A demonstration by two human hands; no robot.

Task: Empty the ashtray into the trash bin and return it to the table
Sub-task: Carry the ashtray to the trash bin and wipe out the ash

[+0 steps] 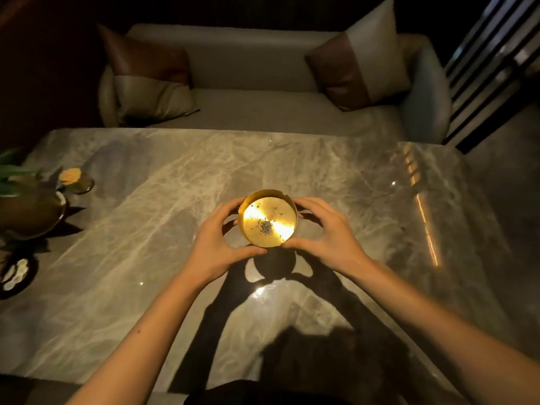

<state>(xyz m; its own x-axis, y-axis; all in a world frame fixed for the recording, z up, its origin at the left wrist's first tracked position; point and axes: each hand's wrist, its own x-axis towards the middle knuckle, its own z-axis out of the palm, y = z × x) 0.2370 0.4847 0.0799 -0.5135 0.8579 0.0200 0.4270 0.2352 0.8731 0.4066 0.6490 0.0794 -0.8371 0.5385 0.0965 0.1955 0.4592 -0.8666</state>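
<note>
A round gold ashtray (268, 219) with notched rim is held above the marble table (146, 229), its shadow falling on the tabletop below. Grey ash specks lie on its shiny bottom. My left hand (217, 242) cups its left side, thumb under the near rim. My right hand (327, 233) cups its right side the same way. No trash bin is in view.
A potted plant in a brown bowl (27, 211) and a small glass holder (77, 179) stand at the table's left edge, with a dark coaster (16, 274) nearer. A pale sofa (263, 92) with two cushions sits behind the table. A slatted screen (493, 68) stands at right.
</note>
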